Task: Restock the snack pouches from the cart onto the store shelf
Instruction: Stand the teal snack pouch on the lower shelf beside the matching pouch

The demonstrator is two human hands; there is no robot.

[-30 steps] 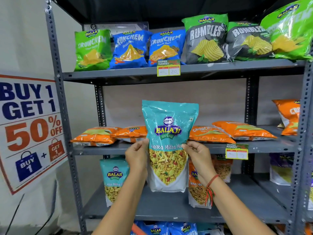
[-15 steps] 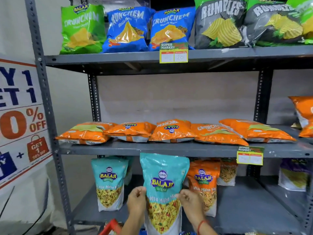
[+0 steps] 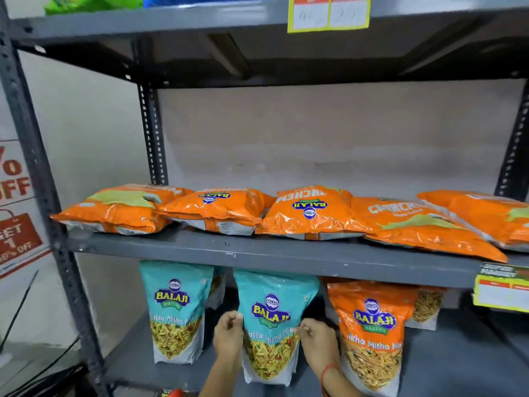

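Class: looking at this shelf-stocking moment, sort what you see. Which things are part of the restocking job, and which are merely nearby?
Part of the job:
- teal pouch, held upright by the left hand and right hand
- lower shelf
- standing teal pouch
- standing orange pouch

Merely nearby:
- flat orange bags on the middle shelf
- price tag
- discount poster

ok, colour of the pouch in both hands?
Teal pouch with a clear window onto yellow snack mix, blue-and-yellow logo; the head view shows it.
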